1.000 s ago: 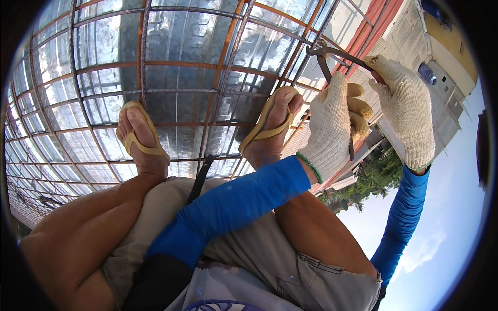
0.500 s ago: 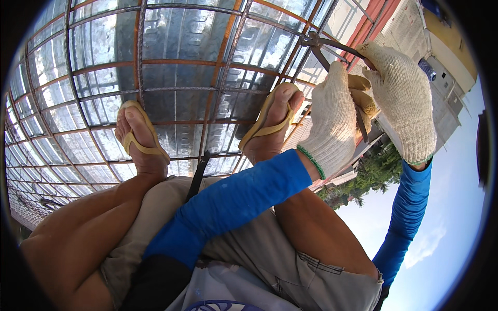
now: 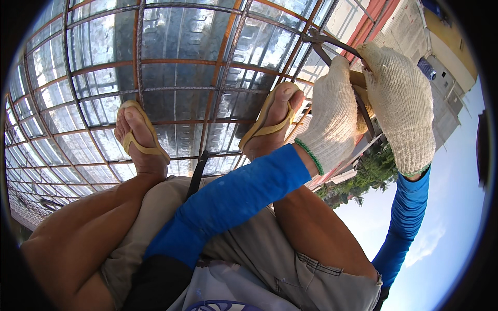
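Observation:
A pair of dark end-cutting pincers (image 3: 328,42) has its jaws at a crossing of the rebar mesh (image 3: 179,62), toward the upper right. Closed round one long handle is my left hand (image 3: 334,106), in a white knitted glove with a green cuff edge. My right hand (image 3: 402,96), gloved the same way, grips the other handle. The two hands are close together, and the handle ends poke out below the left glove. Yellowish glove fingertips show between them. Whether wire sits in the jaws is too small to tell.
Shiny ribbed metal decking (image 3: 176,109) lies beneath the mesh. My feet in yellow flip-flops (image 3: 270,111) stand on the bars. At the right, past a reddish edge beam (image 3: 371,26), the ground drops away to trees (image 3: 363,179) and buildings (image 3: 448,78). A dark strap (image 3: 197,173) hangs between my legs.
My hands have come closer together, bringing the pincers' handles nearer each other. The right hand shifted slightly left. The jaws stay at the same crossing, and my feet have not moved.

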`<state>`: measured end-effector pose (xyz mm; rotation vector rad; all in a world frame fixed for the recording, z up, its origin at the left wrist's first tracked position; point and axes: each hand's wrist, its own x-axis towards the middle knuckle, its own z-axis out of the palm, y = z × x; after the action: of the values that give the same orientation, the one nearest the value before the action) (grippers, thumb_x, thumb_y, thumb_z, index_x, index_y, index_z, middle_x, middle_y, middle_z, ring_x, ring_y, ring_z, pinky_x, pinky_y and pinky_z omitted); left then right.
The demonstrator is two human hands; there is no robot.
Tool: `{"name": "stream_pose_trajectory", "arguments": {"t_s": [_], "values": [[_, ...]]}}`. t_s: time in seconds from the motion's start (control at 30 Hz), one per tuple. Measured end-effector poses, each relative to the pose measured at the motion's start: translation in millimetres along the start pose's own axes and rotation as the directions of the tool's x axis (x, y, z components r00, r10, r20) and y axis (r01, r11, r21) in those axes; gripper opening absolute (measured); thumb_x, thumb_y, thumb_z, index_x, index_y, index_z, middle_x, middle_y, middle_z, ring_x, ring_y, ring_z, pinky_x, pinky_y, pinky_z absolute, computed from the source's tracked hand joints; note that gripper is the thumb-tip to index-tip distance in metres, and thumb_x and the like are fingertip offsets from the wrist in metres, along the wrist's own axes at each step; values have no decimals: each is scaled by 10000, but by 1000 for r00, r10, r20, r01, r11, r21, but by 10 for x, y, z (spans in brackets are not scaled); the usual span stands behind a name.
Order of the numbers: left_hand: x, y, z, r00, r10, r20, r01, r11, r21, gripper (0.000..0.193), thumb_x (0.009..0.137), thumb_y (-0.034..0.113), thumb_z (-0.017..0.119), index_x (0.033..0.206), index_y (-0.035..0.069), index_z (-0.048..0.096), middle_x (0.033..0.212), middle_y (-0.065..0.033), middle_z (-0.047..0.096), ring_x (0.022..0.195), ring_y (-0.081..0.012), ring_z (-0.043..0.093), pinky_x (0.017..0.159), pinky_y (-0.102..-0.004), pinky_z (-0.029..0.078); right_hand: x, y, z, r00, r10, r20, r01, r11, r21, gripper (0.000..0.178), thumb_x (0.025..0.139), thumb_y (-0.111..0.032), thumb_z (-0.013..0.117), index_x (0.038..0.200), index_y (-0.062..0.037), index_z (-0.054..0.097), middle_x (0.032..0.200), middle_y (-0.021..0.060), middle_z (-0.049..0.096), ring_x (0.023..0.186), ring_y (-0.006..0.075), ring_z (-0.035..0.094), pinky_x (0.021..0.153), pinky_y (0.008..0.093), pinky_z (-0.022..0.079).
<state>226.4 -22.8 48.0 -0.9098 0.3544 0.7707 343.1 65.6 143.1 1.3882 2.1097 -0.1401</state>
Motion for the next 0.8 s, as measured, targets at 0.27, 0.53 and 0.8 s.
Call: {"name": "stream_pose_trajectory", "arguments": {"t_s": [0.27,0.53,0.8], "values": [[39,94,-454,968,-97,232,93,995,30,732,1015,526,578,1442,-60,472,1209,-235,639,1093,-327,660,932,-456,580,51,-81,-225,985,27,169,-43,995,91,346,981,-240,765,1300,-120,706,1082,140,779,973,259,795,773,382,673],[191,-72,-844,846,-72,528,255,924,-283,866,981,535,598,1576,-62,401,1339,-266,639,1281,-375,664,1078,-508,596,18,-220,-587,853,152,500,-366,857,364,668,959,-534,743,1446,-85,652,1181,191,782,1071,315,780,953,436,626],[-92,294,-93,991,-132,22,85,747,659,804,1015,440,559,1619,-53,361,1455,-301,590,1316,-397,661,1095,-492,602,-100,-142,-558,899,84,430,-217,938,270,624,961,-447,772,1436,-65,637,1158,197,778,1104,330,766,960,444,612]]}}
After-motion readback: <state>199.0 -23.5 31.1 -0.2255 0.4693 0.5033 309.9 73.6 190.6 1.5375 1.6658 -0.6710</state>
